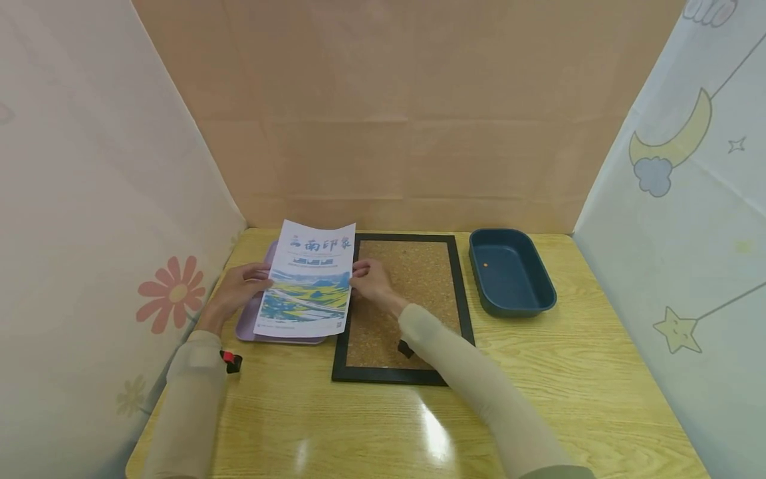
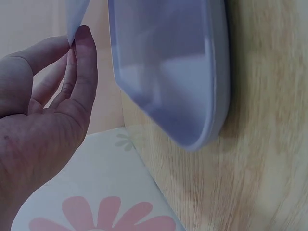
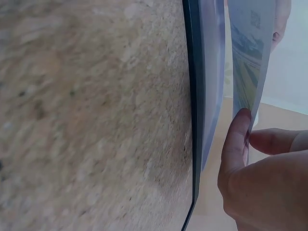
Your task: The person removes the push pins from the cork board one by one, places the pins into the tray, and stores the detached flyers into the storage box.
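Note:
A printed poster sheet [image 1: 308, 283] with a landscape picture and large characters is held up between both hands, above a lilac tray [image 1: 245, 324]. My left hand [image 1: 239, 287] pinches its left edge between thumb and fingers; the left wrist view shows the paper's corner [image 2: 76, 19] in that pinch, apart from the tray [image 2: 192, 96]. At the opposite edge my right hand [image 1: 372, 283] pinches the sheet, thumb and fingertips on either side of the paper [image 3: 248, 62]. Below the right forearm lies a black-framed cork board [image 1: 413, 299], partly covered by that arm.
A dark blue plastic bin [image 1: 516, 273] stands right of the cork board, with a small orange spot inside it. Patterned cloth walls rise on both sides, and a tan backdrop [image 1: 407, 120] closes the rear. The wooden table [image 1: 287, 412] extends in front.

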Motion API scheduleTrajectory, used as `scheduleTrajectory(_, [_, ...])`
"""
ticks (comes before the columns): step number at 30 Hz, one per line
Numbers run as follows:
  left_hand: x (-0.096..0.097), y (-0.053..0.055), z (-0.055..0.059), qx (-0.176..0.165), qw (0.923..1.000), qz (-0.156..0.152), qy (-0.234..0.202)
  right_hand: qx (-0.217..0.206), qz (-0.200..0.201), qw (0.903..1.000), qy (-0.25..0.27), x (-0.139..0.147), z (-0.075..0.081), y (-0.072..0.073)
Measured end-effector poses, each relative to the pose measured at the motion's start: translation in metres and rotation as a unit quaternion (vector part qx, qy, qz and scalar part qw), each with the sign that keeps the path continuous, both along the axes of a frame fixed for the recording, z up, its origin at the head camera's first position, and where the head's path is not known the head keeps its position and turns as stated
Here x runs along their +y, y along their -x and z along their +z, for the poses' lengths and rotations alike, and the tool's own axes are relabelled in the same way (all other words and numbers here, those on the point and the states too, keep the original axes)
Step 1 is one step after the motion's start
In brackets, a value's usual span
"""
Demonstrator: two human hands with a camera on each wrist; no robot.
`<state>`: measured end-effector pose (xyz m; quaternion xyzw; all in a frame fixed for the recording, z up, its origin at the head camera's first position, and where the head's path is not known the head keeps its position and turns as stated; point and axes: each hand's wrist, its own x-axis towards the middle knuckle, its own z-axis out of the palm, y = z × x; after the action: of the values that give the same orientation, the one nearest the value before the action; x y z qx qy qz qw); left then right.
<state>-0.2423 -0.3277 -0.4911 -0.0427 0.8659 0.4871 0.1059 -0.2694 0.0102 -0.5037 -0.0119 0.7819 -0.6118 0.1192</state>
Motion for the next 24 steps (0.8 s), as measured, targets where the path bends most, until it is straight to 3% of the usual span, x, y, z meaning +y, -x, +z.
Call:
scheduleTrajectory(12, [-0.011,0.005,0.0,-0.012,0.9995,0.003,0.028,0.003,0.02,0.9994,0.027,-0.016,-0.002,0.004])
scheduleTrajectory(24, [-0.021,0.012,-0.006,-0.016,0.999,0.0,0.042,0.006,0.002,1.0,-0.005,-0.028,-0.004,0.005])
